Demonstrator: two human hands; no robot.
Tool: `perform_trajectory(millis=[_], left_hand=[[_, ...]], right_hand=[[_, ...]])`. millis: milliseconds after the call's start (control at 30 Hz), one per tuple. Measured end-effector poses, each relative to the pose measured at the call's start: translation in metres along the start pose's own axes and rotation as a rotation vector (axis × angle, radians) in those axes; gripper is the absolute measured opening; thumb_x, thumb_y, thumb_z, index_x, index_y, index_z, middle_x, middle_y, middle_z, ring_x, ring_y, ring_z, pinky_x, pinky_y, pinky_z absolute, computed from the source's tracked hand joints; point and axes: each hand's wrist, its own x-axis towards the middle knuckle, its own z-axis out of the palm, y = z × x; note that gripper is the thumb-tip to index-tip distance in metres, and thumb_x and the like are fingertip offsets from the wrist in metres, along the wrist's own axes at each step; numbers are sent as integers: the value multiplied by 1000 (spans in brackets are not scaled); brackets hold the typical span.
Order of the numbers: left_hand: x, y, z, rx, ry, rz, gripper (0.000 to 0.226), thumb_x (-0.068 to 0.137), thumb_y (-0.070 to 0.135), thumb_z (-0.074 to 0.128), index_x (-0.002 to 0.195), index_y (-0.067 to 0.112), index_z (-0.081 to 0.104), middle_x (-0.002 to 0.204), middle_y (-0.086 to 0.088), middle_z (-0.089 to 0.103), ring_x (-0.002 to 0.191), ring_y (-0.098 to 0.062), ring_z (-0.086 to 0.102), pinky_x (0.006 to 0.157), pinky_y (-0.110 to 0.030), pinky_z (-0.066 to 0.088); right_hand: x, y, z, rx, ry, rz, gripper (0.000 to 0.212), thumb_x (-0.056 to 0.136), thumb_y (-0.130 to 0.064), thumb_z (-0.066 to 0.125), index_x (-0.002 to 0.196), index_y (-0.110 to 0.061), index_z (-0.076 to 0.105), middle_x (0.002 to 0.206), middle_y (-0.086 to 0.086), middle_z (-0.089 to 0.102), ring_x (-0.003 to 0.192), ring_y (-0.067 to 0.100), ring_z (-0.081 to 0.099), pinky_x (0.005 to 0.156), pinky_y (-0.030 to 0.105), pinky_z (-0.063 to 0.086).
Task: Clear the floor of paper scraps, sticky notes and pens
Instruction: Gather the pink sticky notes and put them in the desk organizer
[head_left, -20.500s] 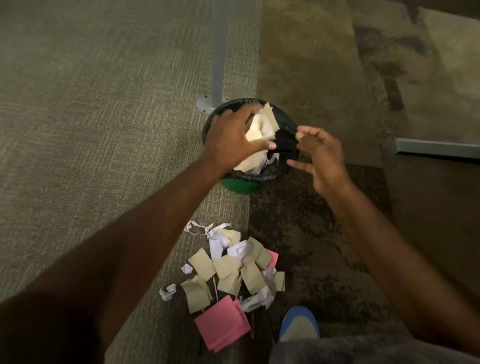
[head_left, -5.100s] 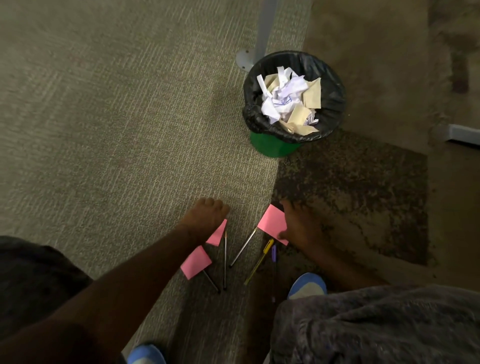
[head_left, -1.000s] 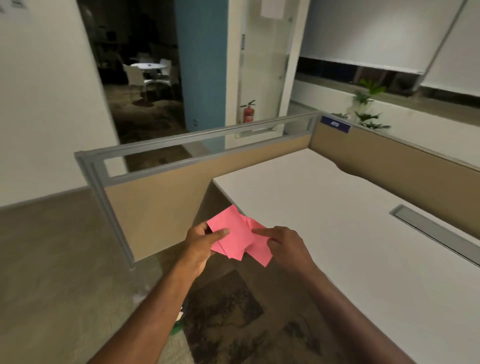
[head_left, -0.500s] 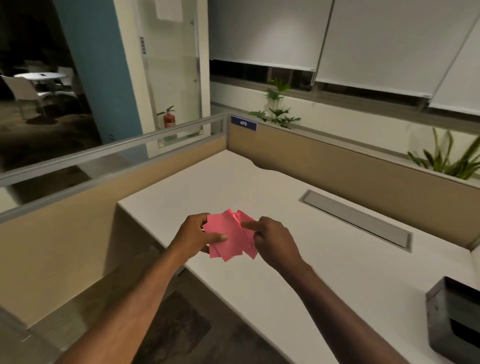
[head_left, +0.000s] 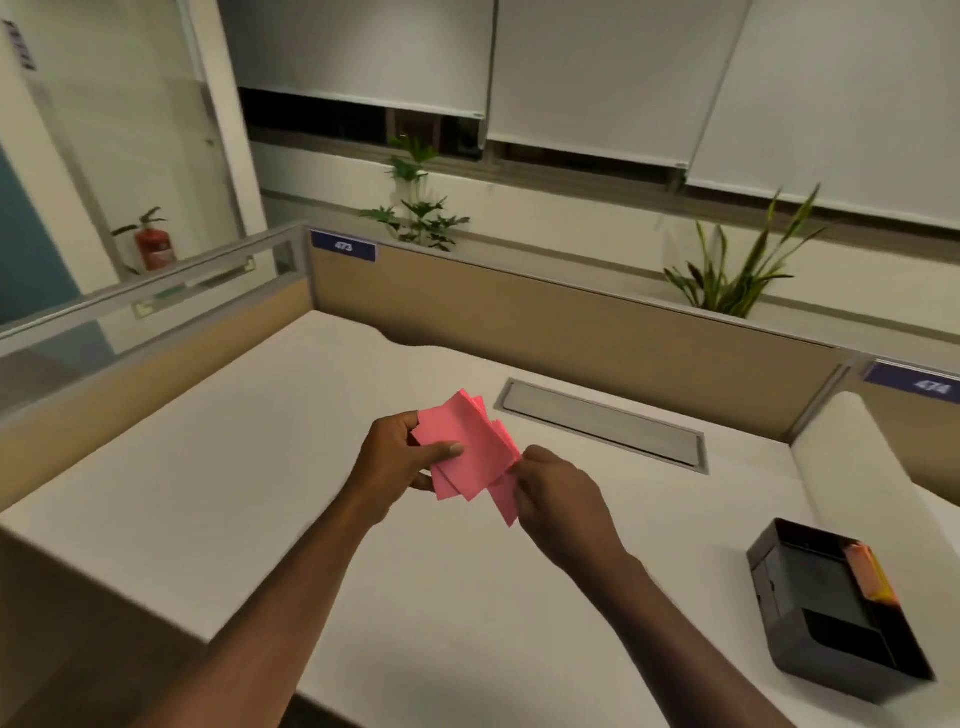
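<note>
A loose stack of pink sticky notes (head_left: 470, 451) is held over the white desk (head_left: 208, 457) between both hands. My left hand (head_left: 395, 467) grips the stack from the left, thumb across the top sheet. My right hand (head_left: 558, 499) pinches the lower right corner of the notes. The floor, the bin and the pens are out of view.
A black desk organiser (head_left: 831, 608) with orange and yellow notes in one slot sits at the desk's right front. A grey cable flap (head_left: 602, 423) is set into the desk behind the hands. Tan partition panels (head_left: 571, 332) fence the desk at the back and left.
The view has swung right along the desk, bringing the black organiser fully into sight. Both hands still hold the pink notes, now further over the desk top.
</note>
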Motion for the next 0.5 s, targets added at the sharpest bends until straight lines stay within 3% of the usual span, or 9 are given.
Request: perform_trajectory(millis=[100, 167, 267, 367, 500], left_hand=[[37, -3, 16, -84, -31, 0, 25, 75, 17, 83, 93, 25, 68, 81, 7, 77, 73, -15, 75, 55, -31, 58], [57, -5, 25, -111, -86, 9, 23, 75, 17, 83, 90, 25, 68, 80, 11, 77, 72, -11, 74, 53, -29, 57], [80, -6, 43, -110, -211, 12, 25, 74, 16, 83, 91, 27, 68, 80, 13, 76, 72, -9, 74, 51, -27, 57], [95, -9, 68, -115, -319, 7, 29, 71, 15, 85, 92, 27, 69, 81, 10, 76, 73, -12, 74, 51, -29, 57], [106, -12, 106, -148, -370, -3, 27, 71, 16, 86, 90, 28, 70, 82, 11, 77, 73, -13, 75, 50, -29, 57]], right_hand=[[16, 10, 1, -89, 12, 103, 28, 96, -33, 43, 98, -25, 70, 88, -4, 59, 81, 22, 61, 60, 31, 41], [26, 20, -3, 28, 53, 281, 30, 92, -32, 44, 96, -23, 73, 91, -2, 67, 86, 23, 63, 68, 34, 48], [34, 40, -14, 287, 219, 486, 34, 89, -43, 47, 73, -26, 72, 73, -2, 67, 75, 18, 62, 66, 34, 45], [36, 55, -22, 392, 332, 525, 43, 90, -52, 57, 57, -25, 62, 58, 0, 61, 63, 22, 60, 62, 38, 46], [30, 77, -23, 422, 424, 523, 21, 89, -28, 73, 72, -16, 75, 66, -4, 68, 65, 16, 61, 62, 34, 47]])
